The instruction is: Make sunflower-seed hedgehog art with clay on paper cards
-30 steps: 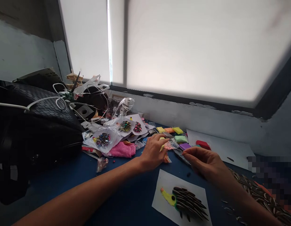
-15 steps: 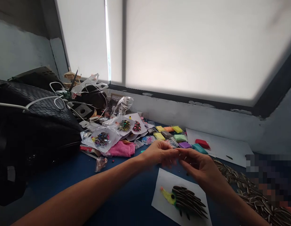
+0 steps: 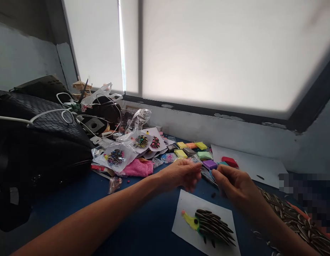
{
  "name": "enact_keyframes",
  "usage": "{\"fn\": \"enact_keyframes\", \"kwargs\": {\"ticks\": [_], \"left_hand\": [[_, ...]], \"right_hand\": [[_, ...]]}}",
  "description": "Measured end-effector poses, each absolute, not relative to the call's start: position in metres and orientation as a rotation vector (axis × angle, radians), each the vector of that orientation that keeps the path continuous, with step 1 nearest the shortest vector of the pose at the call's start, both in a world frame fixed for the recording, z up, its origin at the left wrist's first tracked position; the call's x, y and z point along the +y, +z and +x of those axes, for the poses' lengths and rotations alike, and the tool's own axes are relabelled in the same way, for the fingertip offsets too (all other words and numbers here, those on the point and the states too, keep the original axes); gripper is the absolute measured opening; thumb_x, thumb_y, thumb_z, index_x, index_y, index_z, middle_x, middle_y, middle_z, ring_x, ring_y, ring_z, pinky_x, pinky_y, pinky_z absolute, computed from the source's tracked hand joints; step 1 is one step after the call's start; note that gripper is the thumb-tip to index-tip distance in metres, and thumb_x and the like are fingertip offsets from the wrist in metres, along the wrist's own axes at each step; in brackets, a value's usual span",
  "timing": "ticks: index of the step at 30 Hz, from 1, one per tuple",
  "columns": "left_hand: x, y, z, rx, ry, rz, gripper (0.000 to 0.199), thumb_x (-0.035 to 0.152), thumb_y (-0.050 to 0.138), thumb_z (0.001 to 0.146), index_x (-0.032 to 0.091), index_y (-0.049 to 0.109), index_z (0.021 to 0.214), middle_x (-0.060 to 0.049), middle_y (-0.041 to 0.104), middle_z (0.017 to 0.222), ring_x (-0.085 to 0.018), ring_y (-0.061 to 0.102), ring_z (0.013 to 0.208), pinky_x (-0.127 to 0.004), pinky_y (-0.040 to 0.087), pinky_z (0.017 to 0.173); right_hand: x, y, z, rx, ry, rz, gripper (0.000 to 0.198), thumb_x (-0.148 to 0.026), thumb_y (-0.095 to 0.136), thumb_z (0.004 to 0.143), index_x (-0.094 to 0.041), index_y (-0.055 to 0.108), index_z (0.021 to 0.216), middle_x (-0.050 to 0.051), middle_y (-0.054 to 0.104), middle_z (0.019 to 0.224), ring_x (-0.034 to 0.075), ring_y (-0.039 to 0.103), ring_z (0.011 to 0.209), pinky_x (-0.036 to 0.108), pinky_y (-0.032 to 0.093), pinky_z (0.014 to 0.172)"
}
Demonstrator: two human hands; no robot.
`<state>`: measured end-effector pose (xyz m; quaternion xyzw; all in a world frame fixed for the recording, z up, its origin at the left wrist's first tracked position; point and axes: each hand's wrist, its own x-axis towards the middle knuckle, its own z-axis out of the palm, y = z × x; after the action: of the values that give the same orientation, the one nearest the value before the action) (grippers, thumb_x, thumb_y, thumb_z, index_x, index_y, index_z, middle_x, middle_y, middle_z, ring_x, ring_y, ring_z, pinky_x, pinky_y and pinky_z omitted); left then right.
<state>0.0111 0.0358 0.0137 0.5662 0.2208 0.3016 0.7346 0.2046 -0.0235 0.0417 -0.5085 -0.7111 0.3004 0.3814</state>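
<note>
My left hand [image 3: 185,174] hovers above the blue table with thumb and fingers pinched together; anything between them is too small to make out. To its right, my right hand [image 3: 235,185] is also closed in a pinch. A bit of blue shows at its fingertips, and I cannot tell whether it is held or lies behind. Below both hands is a white paper card [image 3: 181,224] bearing a hedgehog figure [image 3: 214,227], with a yellow clay face, pink nose, dark eye and spines of striped sunflower seeds. A small dark piece [image 3: 213,195] lies beyond the card.
Coloured clay packets, including a purple one [image 3: 209,164] and a red one [image 3: 229,162], lie behind my hands. Loose sunflower seeds [image 3: 295,220] spread at the right. Finished hedgehog cards [image 3: 115,158], a pink cloth [image 3: 138,168] and a black bag [image 3: 42,142] occupy the left.
My hands were together at the fingertips and have now parted. The right hand has shifted right, uncovering the small dark piece; the left stays nearly in place.
</note>
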Motion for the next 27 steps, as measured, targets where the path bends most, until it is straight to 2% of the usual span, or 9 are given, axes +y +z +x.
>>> {"fn": "enact_keyframes", "kwargs": {"ticks": [2,5,7,10,12,16,19,24,27], "left_hand": [[0.035,0.013,0.011,0.481,0.667,1.254,0.056,0.067,0.070,0.077,0.013,0.061,0.071,0.002,0.058,0.057,-0.008,0.056,0.047,-0.020,0.038,0.046],[0.034,0.012,0.012,0.490,0.708,1.260,0.049,0.058,0.081,0.071,0.013,0.065,0.081,0.002,0.062,0.061,-0.008,0.058,0.050,-0.020,0.040,0.049],[0.033,0.013,0.012,0.499,0.737,1.253,0.048,0.050,0.088,0.065,0.014,0.065,0.086,0.003,0.064,0.065,-0.008,0.060,0.053,-0.019,0.042,0.051],[0.032,0.016,0.013,0.501,0.749,1.247,0.052,0.054,0.086,0.064,0.014,0.067,0.089,0.001,0.069,0.079,-0.007,0.062,0.052,-0.020,0.041,0.049],[0.031,0.017,0.014,0.500,0.732,1.252,0.055,0.060,0.082,0.066,0.013,0.068,0.092,0.000,0.070,0.082,-0.007,0.063,0.051,-0.020,0.038,0.047],[0.029,0.017,0.016,0.507,0.693,1.278,0.049,0.056,0.083,0.067,0.012,0.066,0.079,0.003,0.064,0.061,-0.008,0.059,0.047,-0.019,0.035,0.045],[0.026,0.015,0.018,0.507,0.685,1.294,0.047,0.054,0.084,0.068,0.013,0.060,0.070,0.004,0.059,0.051,-0.008,0.057,0.045,-0.019,0.035,0.046],[0.019,0.015,0.019,0.465,0.639,1.327,0.052,0.063,0.068,0.082,0.011,0.068,0.077,0.004,0.058,0.054,-0.007,0.056,0.044,-0.021,0.036,0.045],[0.018,0.016,0.020,0.457,0.654,1.314,0.044,0.055,0.079,0.075,0.012,0.070,0.084,0.005,0.060,0.060,-0.006,0.058,0.048,-0.020,0.038,0.048]], "right_hand": [[-0.024,0.042,0.203,-1.830,0.742,-1.305,0.042,-0.056,0.055,0.092,-0.023,0.052,0.065,-0.004,0.046,0.057,0.012,0.044,0.051,0.025,0.037,0.046],[-0.025,0.044,0.202,-1.821,0.698,-1.315,0.024,-0.048,0.059,0.090,-0.023,0.059,0.087,0.001,0.061,0.072,0.015,0.055,0.060,0.028,0.044,0.054],[-0.026,0.044,0.203,-1.819,0.679,-1.321,0.016,-0.039,0.055,0.090,-0.023,0.060,0.092,0.001,0.062,0.075,0.015,0.055,0.061,0.028,0.043,0.053],[-0.029,0.043,0.204,-1.835,0.662,-1.342,0.019,-0.027,0.049,0.086,-0.023,0.057,0.069,-0.002,0.052,0.059,0.013,0.044,0.052,0.026,0.035,0.047],[-0.031,0.043,0.206,-1.849,0.659,-1.352,0.024,-0.025,0.047,0.085,-0.023,0.054,0.062,-0.003,0.048,0.055,0.012,0.042,0.050,0.025,0.033,0.046],[-0.033,0.044,0.209,-1.879,0.678,-1.363,0.023,-0.035,0.050,0.090,-0.023,0.062,0.073,-0.002,0.051,0.059,0.013,0.044,0.051,0.026,0.035,0.046],[-0.033,0.047,0.210,-1.886,0.700,-1.363,0.030,-0.046,0.053,0.092,-0.023,0.062,0.075,-0.002,0.053,0.063,0.013,0.046,0.053,0.026,0.038,0.047],[-0.041,0.049,0.208,-1.860,0.690,-1.371,0.044,-0.056,0.058,0.089,-0.022,0.058,0.061,-0.003,0.049,0.055,0.011,0.040,0.049,0.025,0.034,0.045],[-0.045,0.048,0.207,-1.826,0.720,-1.382,0.035,-0.057,0.063,0.086,-0.023,0.066,0.077,-0.001,0.062,0.065,0.013,0.056,0.056,0.025,0.044,0.052]]}}
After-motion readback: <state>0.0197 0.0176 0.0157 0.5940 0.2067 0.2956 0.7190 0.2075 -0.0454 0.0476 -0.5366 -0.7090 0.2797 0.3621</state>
